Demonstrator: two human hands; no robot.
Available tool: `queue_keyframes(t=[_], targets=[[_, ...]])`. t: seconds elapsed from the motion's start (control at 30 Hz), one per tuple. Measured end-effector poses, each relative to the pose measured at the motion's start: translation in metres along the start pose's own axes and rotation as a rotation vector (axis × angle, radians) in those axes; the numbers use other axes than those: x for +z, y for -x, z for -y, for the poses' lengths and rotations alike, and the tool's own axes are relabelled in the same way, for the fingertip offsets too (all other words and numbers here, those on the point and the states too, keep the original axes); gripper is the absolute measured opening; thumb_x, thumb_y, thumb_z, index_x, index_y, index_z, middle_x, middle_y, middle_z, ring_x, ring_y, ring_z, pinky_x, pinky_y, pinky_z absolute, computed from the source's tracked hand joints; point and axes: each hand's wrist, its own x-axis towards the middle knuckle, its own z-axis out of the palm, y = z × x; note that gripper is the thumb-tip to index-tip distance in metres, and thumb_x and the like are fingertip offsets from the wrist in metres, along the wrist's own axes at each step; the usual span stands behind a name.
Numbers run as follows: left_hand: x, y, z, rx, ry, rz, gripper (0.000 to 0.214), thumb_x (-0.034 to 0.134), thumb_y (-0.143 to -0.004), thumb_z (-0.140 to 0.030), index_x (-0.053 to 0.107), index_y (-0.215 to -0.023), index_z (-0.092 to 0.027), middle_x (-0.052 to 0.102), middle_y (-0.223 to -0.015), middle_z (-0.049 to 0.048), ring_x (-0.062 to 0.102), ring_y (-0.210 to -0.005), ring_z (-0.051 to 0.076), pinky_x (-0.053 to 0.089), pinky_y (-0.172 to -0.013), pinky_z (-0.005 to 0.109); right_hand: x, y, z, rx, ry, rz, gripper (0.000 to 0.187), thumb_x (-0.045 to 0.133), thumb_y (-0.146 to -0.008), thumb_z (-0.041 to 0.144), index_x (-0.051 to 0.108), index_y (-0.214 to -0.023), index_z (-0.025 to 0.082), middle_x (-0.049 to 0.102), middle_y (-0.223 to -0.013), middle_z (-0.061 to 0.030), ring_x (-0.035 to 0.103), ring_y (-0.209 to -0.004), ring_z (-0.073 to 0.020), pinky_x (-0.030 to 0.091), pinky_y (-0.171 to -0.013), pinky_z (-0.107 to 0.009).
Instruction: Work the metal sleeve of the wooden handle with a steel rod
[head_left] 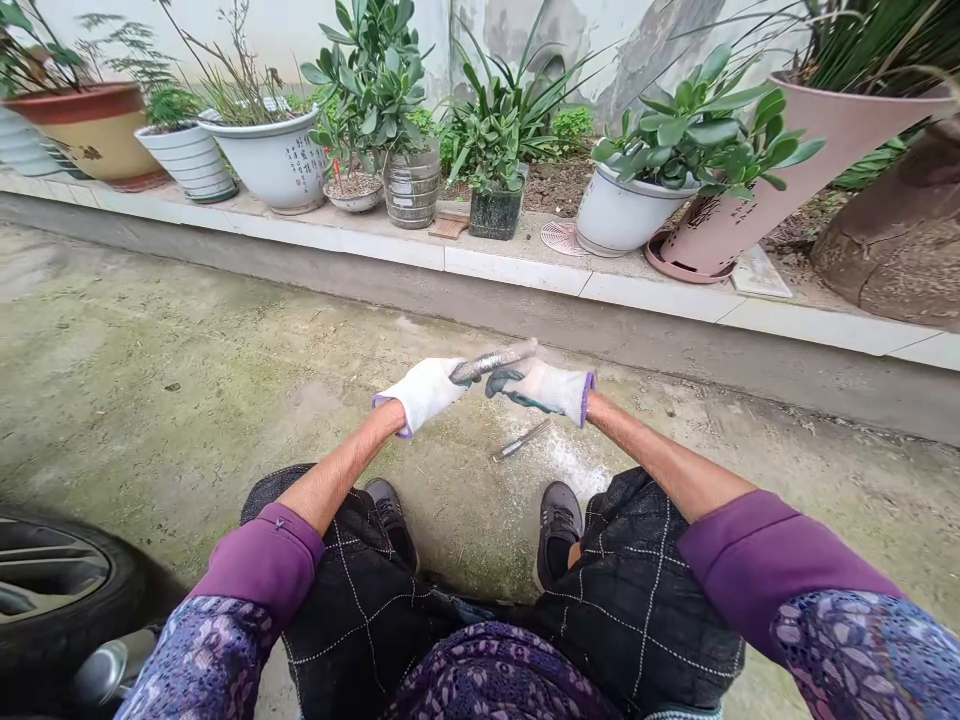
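My left hand [431, 388], in a white glove with a purple cuff, is closed round one end of a grey rod-like piece [495, 361] with a shiny, rough middle. The piece slants up to the right, and its exact kind does not show. Just below its far end is my right hand [541, 385], in a matching glove with a dark coated palm. Its fingers are curled and slightly blurred; what they hold, if anything, I cannot make out. Below the hands, a thin metal bar [521, 440] lies on the concrete beside scattered white powder [574, 465].
A low tiled ledge [405, 245] crosses ahead, bearing several potted plants, among them a white pot [626, 215] and a tall pink pot [720, 215]. A vehicle wheel [67, 570] stands at my lower left. My shoes [559, 515] flank the powdery ground.
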Motion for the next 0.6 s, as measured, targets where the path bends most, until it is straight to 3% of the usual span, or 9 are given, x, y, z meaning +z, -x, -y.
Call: queue_keyframes(t=[0.07,0.17,0.3,0.43,0.6], targets=[[0.001,-0.005,0.004,-0.067,-0.060,0.014,0.031,0.046,-0.094,-0.032,0.071,-0.108,-0.019,0.075,-0.094,0.0056,0.070,-0.085,0.021,0.050,-0.072,0.025,0.010,0.004,0.008,-0.112,0.092,-0.010,0.026,0.050,-0.083,0.027,0.074,-0.091,0.019,0.065,-0.072,-0.0022,0.052,-0.060,-0.0126,0.042,-0.056,-0.023],[0.004,-0.008,0.008,-0.127,-0.352,0.092,0.031,0.046,-0.091,-0.019,0.071,-0.109,-0.019,0.074,-0.091,0.0119,0.072,-0.084,0.027,0.051,-0.072,0.033,0.012,0.004,0.013,-0.205,0.250,-0.045,0.025,0.051,-0.085,0.026,0.075,-0.090,0.021,0.073,-0.089,-0.0039,0.060,-0.076,-0.0158,0.045,-0.071,-0.025],[0.009,-0.003,0.005,0.001,-0.530,0.164,0.035,0.048,-0.088,-0.011,0.070,-0.113,-0.020,0.073,-0.087,0.0149,0.072,-0.086,0.030,0.051,-0.075,0.038,-0.012,-0.010,0.004,-0.205,0.272,-0.152,0.027,0.050,-0.086,0.025,0.075,-0.091,0.020,0.074,-0.091,-0.0033,0.062,-0.081,-0.0166,0.045,-0.078,-0.026],[-0.001,0.000,-0.004,0.060,-0.356,0.192,0.029,0.049,-0.092,-0.024,0.071,-0.111,-0.022,0.073,-0.082,0.0098,0.071,-0.078,0.027,0.050,-0.071,0.034,-0.029,-0.025,-0.009,-0.108,0.180,-0.141,0.027,0.049,-0.081,0.023,0.074,-0.089,0.016,0.070,-0.081,-0.0030,0.056,-0.067,-0.0137,0.043,-0.066,-0.025],[-0.016,-0.003,-0.002,-0.049,-0.070,0.038,0.029,0.048,-0.094,-0.031,0.070,-0.110,-0.021,0.074,-0.092,0.0044,0.069,-0.080,0.019,0.048,-0.069,0.025,-0.007,-0.018,-0.005,-0.089,0.113,-0.045,0.030,0.047,-0.083,0.030,0.074,-0.089,0.016,0.066,-0.072,-0.0024,0.051,-0.059,-0.0124,0.041,-0.059,-0.024]])
